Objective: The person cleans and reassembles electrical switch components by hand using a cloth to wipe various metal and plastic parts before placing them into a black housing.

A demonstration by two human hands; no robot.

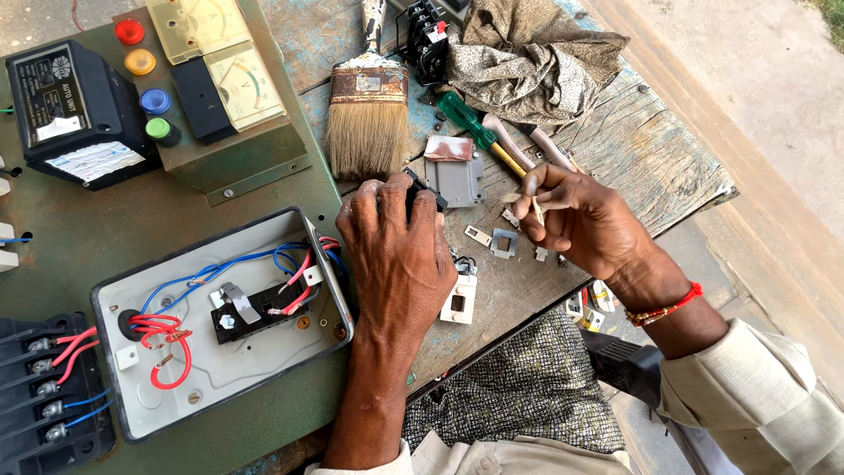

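Bench edges: the wooden bench (633,149) ends in a ragged right edge, and its near edge runs diagonally under the person's forearms; bare floor lies beyond the right edge.
Open room: a bare strip of wood sits between the right hand and the right edge; the middle of the bench is crowded with small parts.
Left hand (396,255): palm down near the middle of the bench, fingers curled shut over a small black part (420,189); only the part's top edge shows past the fingertips.
Right hand (585,224): raised just above the bench toward its right side, thumb and fingers pinched on a thin pale metal strip (536,207), held roughly upright.
Strip's look: slim, flat, light-coloured; its exact shape is too small to tell.
Open switch box (220,321): grey, lid off, just left of the left hand, with red and blue wires and a black block inside.
Paintbrush (367,114): lies toward the far edge, bristles pointing at the left hand.
Green-handled screwdriver (475,130): lies beside the brush, slanting toward the right hand.
Grey plastic cover (454,180): just beyond the left fingertips.
Crumpled cloth (532,57): at the far right corner.
Green metal panel (79,237): covers the left side, carrying a black box, coloured lamps and two meters.
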